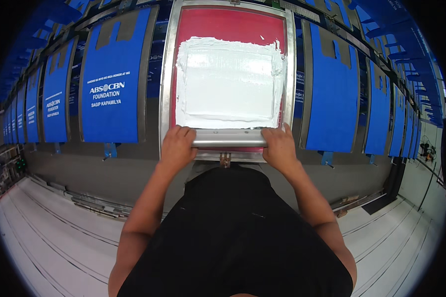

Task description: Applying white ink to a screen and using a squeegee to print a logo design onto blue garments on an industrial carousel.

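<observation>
A screen-printing frame [168,74] with silver rails and red mesh [228,22] lies in front of me. Thick white ink [228,81] covers much of the mesh in a rough rectangle. Along the ink's near edge lies a long silver squeegee [228,140]. My left hand [180,147] grips its left end and my right hand [278,147] its right end, fingers curled over the top. A small metal fitting [225,160] sits at the middle of the frame's near rail.
Rows of blue fabric panels with white print [109,123] on dark boards line the left; more blue panels [332,109] line the right. Below are a grey surface [94,173] and white flooring with dark lines [59,227]. Black equipment [426,148] stands by the right wall.
</observation>
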{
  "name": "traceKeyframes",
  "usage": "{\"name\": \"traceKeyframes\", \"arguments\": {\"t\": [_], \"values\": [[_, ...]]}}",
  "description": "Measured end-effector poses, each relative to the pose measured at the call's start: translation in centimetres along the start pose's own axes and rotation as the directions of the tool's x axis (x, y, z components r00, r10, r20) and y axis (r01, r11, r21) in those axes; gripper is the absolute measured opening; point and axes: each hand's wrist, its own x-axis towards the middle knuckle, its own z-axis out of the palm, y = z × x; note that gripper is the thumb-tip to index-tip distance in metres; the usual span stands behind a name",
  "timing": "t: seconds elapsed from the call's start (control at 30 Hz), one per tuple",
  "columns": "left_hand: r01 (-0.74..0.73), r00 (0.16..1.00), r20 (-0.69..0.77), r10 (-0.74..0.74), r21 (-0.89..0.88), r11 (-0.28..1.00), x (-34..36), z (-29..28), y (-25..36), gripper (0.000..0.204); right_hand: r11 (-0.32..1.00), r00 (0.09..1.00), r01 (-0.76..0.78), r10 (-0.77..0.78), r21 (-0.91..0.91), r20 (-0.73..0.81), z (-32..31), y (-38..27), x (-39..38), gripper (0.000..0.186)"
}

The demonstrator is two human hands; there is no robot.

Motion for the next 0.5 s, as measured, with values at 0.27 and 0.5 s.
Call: {"name": "traceKeyframes", "arguments": {"t": [0.27, 0.5], "values": [[0.060, 0.997, 0.052, -0.059, -0.018, 0.998, -1.2, 3.3, -0.4, 0.034, 0.996, 0.999, -0.032, 0.031, 0.087, 0.005, 2.3, 0.0, 0.1, 0.035], [0.116, 0.993, -0.007, -0.115, 0.046, 0.992, 8.3, 3.6, -4.6, 0.025, 0.997, 0.986, -0.025, 0.012, -0.075, -0.164, 2.6, 4.0, 8.6, 0.027]]}}
